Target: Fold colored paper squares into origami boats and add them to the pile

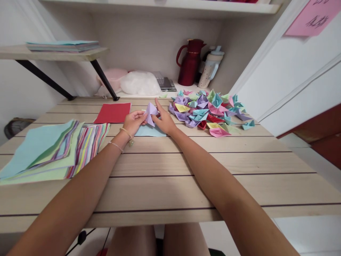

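A folded piece of lavender paper point(151, 111) stands between my two hands above the middle of the table. My left hand point(135, 121) pinches its left side between thumb and fingers. On the other side, the thumb of my right hand point(165, 121) presses against the paper, while its index finger stretches out away from me. Under both hands lies a flat light blue sheet point(150, 131), partly covered by them. To the right is a heap of folded paper boats point(199, 113) in purple, blue, pink, yellow, green and red.
Left of my hands lie a red paper square point(113, 113) and a fanned stack of coloured sheets point(37, 149). A raised shelf point(98, 53) on black legs holds more paper point(62, 46). Behind stand a dark red jug point(189, 65), a pale tumbler point(210, 69) and a white plastic bag point(140, 83).
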`<state>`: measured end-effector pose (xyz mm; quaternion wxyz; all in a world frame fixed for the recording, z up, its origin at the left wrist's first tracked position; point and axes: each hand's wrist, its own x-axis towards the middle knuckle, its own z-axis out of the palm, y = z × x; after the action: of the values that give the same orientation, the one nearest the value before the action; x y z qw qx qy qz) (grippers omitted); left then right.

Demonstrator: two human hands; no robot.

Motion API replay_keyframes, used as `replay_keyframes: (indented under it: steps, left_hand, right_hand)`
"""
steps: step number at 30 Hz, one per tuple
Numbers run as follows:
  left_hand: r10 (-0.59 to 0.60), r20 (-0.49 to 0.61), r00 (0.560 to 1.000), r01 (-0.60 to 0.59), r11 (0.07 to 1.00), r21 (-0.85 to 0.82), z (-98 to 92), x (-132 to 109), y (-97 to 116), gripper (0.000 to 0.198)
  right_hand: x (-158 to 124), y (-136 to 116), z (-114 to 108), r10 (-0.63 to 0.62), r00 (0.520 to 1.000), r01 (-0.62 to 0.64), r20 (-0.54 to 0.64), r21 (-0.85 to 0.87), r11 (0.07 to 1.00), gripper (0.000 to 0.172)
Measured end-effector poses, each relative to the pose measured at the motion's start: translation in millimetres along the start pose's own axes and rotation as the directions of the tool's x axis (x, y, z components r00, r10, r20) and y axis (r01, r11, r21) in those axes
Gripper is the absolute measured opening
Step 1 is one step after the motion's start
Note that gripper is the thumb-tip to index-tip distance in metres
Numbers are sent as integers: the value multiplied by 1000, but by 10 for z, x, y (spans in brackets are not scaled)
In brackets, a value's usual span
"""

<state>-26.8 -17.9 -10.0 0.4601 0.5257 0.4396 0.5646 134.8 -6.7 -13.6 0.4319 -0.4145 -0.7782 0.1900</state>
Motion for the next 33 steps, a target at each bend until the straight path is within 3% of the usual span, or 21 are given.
replay_keyframes:
  steps: [5,8,11,14,20,28,33]
  left_hand:
    - [8,3,1000,-8,1000,1,6,-2,4,31]
    - [-10,-8,1000,10,1000,-3,7,2,9,29]
    - [-20,-10,1000,20,1000,-20,1,12,11,28]
    - [-36,10,999,36,998,-47,-8,22,10,29]
    - [-39,51,998,42,998,-49,-6,26,4,32]
    - [-25,18,1000,26,997,-68,-29,25,1,31]
    - [-43,6,999,43,994,-99,-28,26,9,31]
  right_hand:
    - [-28,-89,-66,-102,984,88,-147,-99,991,73]
    - [-16,-86,-72,-160,963,126,-217,-164,978,52]
    - [2,-45,-57,-172,964,128,-201,-215,968,24]
    - [11,-12,-48,-168,970,125,-174,-235,964,13]
    - [12,-10,-49,-155,955,116,-253,-162,980,9]
    - [5,-37,-60,-63,984,66,-165,14,998,22]
    - [3,-30,-59,-97,981,98,-171,-3,995,23]
